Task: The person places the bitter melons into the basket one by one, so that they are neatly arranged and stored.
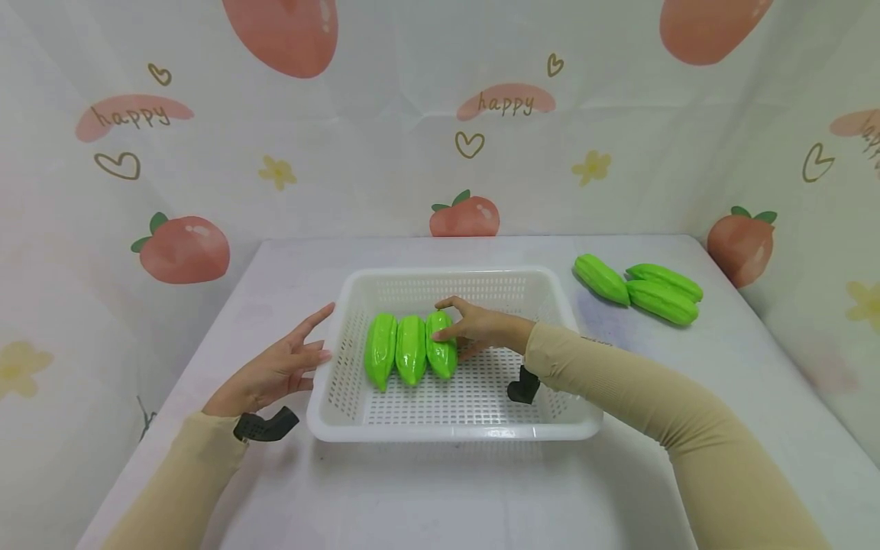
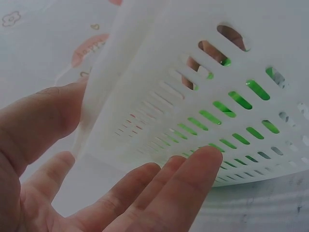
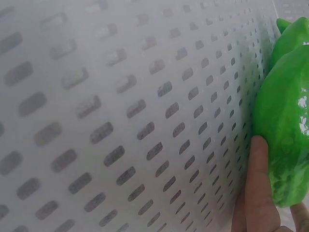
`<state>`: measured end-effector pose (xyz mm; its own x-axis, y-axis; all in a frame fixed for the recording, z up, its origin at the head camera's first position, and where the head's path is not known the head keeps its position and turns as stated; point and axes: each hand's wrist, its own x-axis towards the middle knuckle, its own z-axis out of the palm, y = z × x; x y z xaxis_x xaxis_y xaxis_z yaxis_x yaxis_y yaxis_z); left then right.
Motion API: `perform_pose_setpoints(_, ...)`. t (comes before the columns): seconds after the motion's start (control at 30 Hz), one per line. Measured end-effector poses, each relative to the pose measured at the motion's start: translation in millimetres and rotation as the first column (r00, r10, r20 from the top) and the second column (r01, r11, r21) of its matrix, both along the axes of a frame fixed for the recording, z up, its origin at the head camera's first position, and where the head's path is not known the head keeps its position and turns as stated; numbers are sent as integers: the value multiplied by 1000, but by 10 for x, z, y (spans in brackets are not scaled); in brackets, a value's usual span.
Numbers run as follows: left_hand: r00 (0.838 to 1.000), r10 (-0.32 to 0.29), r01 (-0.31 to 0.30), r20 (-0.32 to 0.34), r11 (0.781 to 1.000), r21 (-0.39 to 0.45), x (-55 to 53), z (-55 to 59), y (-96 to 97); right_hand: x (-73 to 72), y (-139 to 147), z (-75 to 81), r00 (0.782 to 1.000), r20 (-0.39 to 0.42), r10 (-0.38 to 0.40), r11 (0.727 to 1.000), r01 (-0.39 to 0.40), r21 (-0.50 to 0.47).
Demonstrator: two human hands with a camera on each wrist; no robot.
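A white perforated plastic basket (image 1: pixel 454 433) sits on the table, with three glossy green ridged fruits in a row inside. My right hand (image 1: pixel 484 327) reaches in over the basket and holds the rightmost fruit (image 1: pixel 442 359), with the thumb on its top and the other fingers about its far end and right side. In the right wrist view a fingertip presses against that green fruit (image 3: pixel 285 116). Beside the basket's left wall, my left hand (image 1: pixel 278 368) has its fingers extended. One of its digits touches the rim, and the others lie along the outside of the perforated wall (image 2: pixel 164 104).
Three more green ridged fruits lie on the table at the back right: one angled fruit (image 1: pixel 601 279) and a touching pair, with the nearer fruit (image 1: pixel 662 302) in front. A printed cloth (image 1: pixel 385 168) hangs behind the table (image 1: pixel 440 496). Each wrist wears a black device (image 1: pixel 266 425).
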<state>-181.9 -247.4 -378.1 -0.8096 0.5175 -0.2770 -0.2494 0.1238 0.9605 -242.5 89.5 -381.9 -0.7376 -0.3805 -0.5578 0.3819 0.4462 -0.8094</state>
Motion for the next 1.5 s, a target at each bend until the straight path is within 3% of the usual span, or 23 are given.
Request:
perform_pose_setpoints(0.8,1000,-5,4,19,1000,28,6,13,-1,-3,-3,-12,1000,-1,-13,1000,13,27)
perform_pose_setpoints(1.2,1000,8,-8,26,1000,-6,1,14,10,-9,19,13,1000,-26,-6,998,7,59)
perform_pose_setpoints(1.5,1000,0,-1,23,1000,11,4,19,8,10,127,170,995,-85,48,995,-40,87)
